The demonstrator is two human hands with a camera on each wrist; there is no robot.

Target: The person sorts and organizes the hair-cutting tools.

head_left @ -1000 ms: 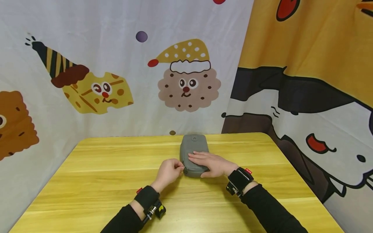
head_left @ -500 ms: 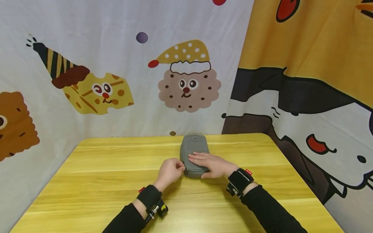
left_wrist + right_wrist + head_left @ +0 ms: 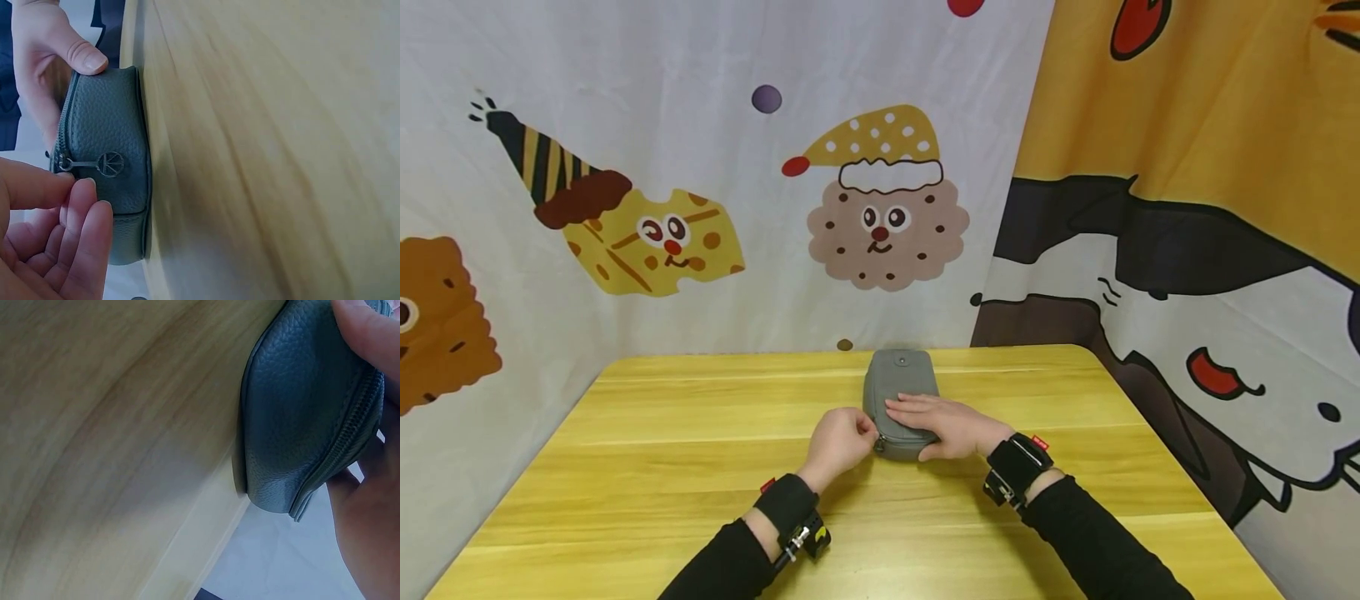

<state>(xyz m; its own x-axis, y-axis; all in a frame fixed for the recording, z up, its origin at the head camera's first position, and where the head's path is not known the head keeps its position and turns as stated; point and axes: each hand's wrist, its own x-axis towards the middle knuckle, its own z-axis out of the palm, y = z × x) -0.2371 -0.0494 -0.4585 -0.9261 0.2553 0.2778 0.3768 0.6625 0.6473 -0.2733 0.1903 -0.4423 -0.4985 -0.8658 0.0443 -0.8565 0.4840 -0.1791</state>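
A grey leather-look zip pouch [image 3: 901, 375] lies flat on the table, its near end toward me. My left hand [image 3: 838, 442] is at its near left corner, thumb and fingertips pinching the zipped edge right beside the slider. In the left wrist view, a metal zipper pull [image 3: 111, 164] with a round tag hangs free over the pouch's side, next to those fingertips. Across the pouch's top rest the straight fingers of my right hand [image 3: 951, 425], its thumb against the near right edge. The zip teeth [image 3: 350, 419] run along the rim in the right wrist view.
The wooden table [image 3: 700, 417] extends on every side of the pouch. A white curtain [image 3: 700, 83] with cartoon figures hangs behind its far edge, and an orange, black and white one [image 3: 1150, 133] hangs on the right.
My left hand has shifted very slightly right and toward me along the pouch's near corner, and the zipper pull shows more plainly there. My right hand stays on the pouch.
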